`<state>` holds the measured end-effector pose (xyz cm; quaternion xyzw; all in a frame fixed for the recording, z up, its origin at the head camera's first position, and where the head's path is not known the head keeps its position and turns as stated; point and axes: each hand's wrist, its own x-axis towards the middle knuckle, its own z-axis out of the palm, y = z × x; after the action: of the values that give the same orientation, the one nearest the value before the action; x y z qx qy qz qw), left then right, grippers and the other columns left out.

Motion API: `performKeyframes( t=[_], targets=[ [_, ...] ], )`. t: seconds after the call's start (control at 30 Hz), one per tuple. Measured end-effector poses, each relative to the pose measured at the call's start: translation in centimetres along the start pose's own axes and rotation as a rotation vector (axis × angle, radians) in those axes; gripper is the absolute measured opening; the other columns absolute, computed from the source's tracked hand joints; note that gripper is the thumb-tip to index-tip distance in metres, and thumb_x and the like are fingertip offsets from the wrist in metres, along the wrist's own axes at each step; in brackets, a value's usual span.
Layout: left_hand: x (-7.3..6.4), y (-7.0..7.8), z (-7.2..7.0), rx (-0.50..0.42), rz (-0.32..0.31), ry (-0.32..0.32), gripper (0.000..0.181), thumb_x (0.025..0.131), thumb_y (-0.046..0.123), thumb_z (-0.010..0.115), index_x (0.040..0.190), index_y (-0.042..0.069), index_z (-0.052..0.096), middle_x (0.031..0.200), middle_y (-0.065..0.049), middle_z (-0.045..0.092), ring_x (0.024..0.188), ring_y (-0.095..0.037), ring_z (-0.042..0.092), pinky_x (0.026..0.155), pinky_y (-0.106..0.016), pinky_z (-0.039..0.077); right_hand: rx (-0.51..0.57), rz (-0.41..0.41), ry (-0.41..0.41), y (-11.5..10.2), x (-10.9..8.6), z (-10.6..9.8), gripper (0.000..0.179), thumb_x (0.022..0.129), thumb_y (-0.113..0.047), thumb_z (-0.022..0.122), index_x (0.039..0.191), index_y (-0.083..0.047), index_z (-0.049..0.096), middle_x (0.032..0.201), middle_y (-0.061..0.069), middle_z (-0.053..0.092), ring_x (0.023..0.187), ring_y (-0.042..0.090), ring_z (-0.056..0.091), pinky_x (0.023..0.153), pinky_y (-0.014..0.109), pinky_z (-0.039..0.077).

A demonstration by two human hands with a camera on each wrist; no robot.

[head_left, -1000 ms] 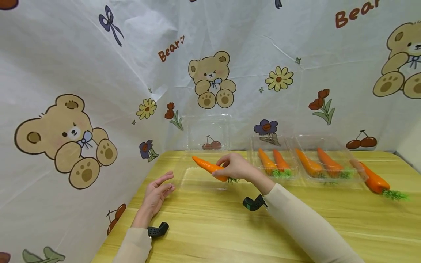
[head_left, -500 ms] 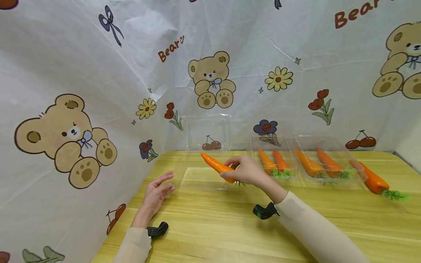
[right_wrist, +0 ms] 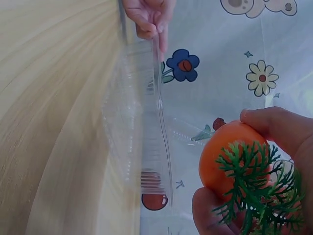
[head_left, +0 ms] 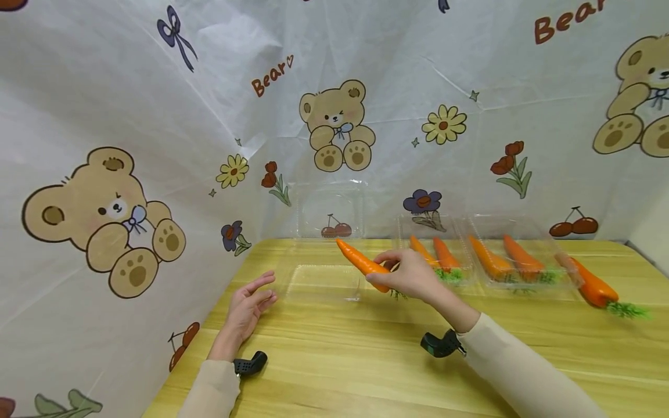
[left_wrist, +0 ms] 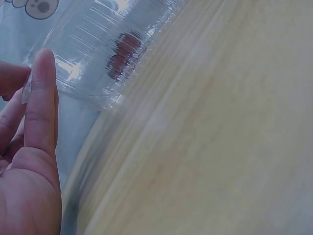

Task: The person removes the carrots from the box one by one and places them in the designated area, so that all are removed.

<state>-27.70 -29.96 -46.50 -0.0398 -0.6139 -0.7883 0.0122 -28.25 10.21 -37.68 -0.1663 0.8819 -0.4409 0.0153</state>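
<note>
My right hand [head_left: 410,276] grips an orange carrot [head_left: 358,258] with a green leafy top near its thick end. The carrot is tilted, tip up and to the left, beside the right edge of an open clear plastic box [head_left: 298,290]. The right wrist view shows thumb and fingers around the carrot's thick end [right_wrist: 222,154], with green leaves [right_wrist: 249,181] in front. At the box's left side is my left hand [head_left: 248,307]; in the left wrist view its thumb and fingers [left_wrist: 41,98] pinch the clear rim. The raised lid [head_left: 330,200] stands at the back.
Right of the open box stand two closed clear boxes, a smaller one [head_left: 466,232] and a larger one [head_left: 533,223], each with carrots inside. Another carrot [head_left: 596,287] lies at the far right. A bear-print sheet [head_left: 392,58] hangs behind and left of the wooden table [head_left: 334,360].
My right hand has moved the carrot to the right, from over the open box to beside its right edge. The left hand has stayed in place.
</note>
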Motion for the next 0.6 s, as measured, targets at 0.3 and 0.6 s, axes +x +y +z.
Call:
performKeyframes(
  t=[0.3,0.6],
  targets=[
    [0.0,0.1,0.1,-0.020,-0.005,0.000,0.049,0.097,-0.010,0.060,0.143,-0.019,0.046,0.158,-0.010,0.044,0.090,-0.014,0.072,0.084,-0.024,0.064,-0.041,0.004,0.068,1.6,-1.6,-2.1,0.042,0.085,-0.043,0.083,0.115,-0.014,0.076,0.091,0.004,0.074,0.067,0.018,0.063,0.049,0.034,0.052],
    [0.2,0.0,0.2,-0.018,-0.001,-0.002,0.049,0.097,-0.010,0.060,0.143,-0.020,0.046,0.157,-0.010,0.046,0.087,-0.012,0.072,0.084,-0.024,0.064,-0.072,0.048,0.096,3.3,-3.4,-4.8,0.049,0.086,-0.045,0.081,0.119,-0.010,0.074,0.095,0.007,0.074,0.070,0.018,0.063,0.049,0.034,0.052]
  ],
)
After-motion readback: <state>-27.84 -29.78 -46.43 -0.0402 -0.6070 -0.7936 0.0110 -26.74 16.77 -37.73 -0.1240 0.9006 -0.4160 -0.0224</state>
